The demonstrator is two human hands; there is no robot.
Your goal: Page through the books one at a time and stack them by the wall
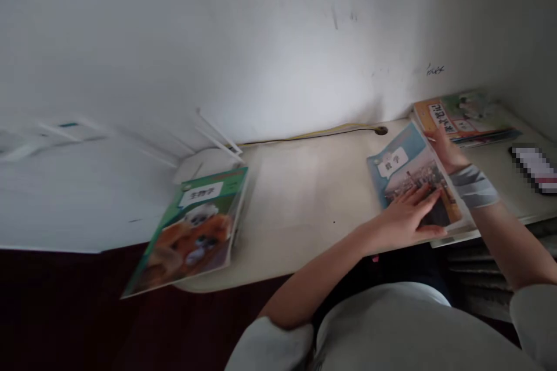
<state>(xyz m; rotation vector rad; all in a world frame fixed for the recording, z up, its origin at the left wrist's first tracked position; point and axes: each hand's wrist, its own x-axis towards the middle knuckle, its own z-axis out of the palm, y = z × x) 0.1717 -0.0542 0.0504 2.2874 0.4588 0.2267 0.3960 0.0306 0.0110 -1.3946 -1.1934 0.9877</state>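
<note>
A blue textbook with a city picture on its cover lies at the right part of the white desktop, tilted to the view. My left hand rests flat on the lower part of its cover, fingers spread. Along the book's right edge is my right hand, with its fingers closed around that edge; some of them are hidden. Just beyond my right hand is a pile of books, topped by an orange and green one. At the left end, a green biology textbook with monkeys on its cover juts past the desk's edge.
A phone lies at the far right, its screen blurred out. White rods rise behind the green textbook. A thin cable runs along the wall to a round hole in the desk.
</note>
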